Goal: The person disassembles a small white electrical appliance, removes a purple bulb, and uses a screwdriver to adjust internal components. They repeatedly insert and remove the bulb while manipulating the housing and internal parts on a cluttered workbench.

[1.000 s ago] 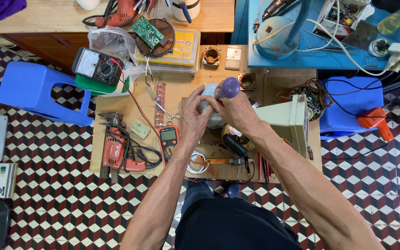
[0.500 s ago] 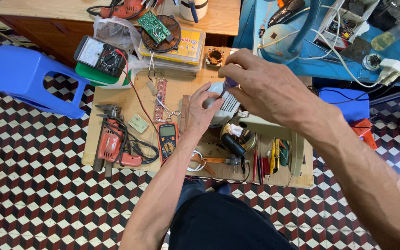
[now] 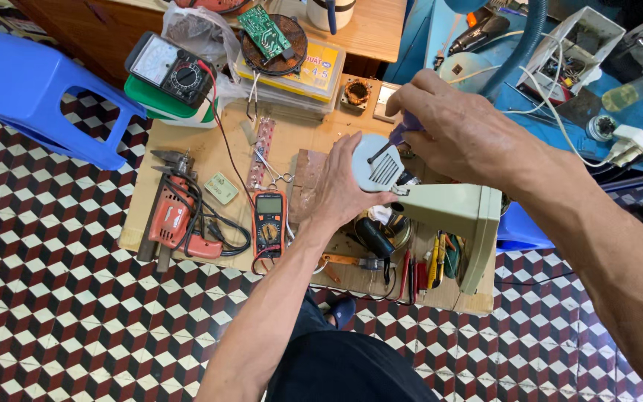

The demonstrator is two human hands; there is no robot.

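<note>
Over the low wooden board (image 3: pixel 187 156), the left hand (image 3: pixel 340 190) cups a round white vented housing (image 3: pixel 377 164) while, at 1 o'clock, the right hand (image 3: pixel 459 126) pinches a purple-handled screwdriver (image 3: pixel 403 132) on it, fastening seemingly unfinished.

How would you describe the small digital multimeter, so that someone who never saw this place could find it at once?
Find the low wooden board lying on the checkered tile floor, with a blue plastic stool at its left. Near the board's front edge, just left of the person's left hand, lies the digital multimeter. It is orange-edged with a small grey screen, unlike the red power drill further left or the larger black needle meter at the back.
</note>
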